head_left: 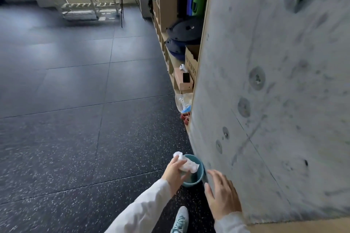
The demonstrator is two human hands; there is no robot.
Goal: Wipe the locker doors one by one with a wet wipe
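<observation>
At lower centre the left hand grasps a crumpled wet wipe over a teal bucket; the right hand, fingers released, rests against the grey locker door

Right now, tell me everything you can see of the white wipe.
The wipe is a white, crumpled wad, soft and paper-like or cloth-like; whether it is wet cannot be told. The left hand grips its lower part, with one end poking up above the fingers and a wider flap hanging to the right. It is held over the open mouth of a teal bucket that stands on the dark speckled floor beside the grey locker wall. The right hand does not touch it.
</observation>
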